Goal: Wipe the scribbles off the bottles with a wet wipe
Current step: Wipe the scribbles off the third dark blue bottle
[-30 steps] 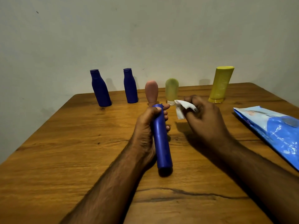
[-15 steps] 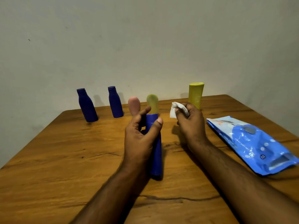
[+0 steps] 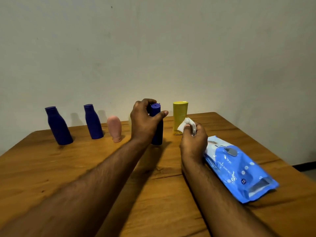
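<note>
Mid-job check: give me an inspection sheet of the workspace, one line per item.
Surface: brown wooden table, grain and dark marks visible.
Job's things: slim blue cylindrical bottle upright; two dark blue shouldered bottles, pink tube and yellow tube standing behind; white wet wipe.
Clutter: blue wipes pack lying at right.
Grippers: left hand grips slim bottle; right hand pinches wipe.
Cables: nothing seen.
Surroundings: plain pale wall.

Tall dark-blue plastic tube bottle (image 3: 157, 127), earlier lying tilted in left hand (image 3: 145, 122) near table centre, now upright at back row, just left of yellow plastic bottle (image 3: 179, 117). Left hand reached forward, gripping its cap end. Pale green bottle now hidden.
</note>
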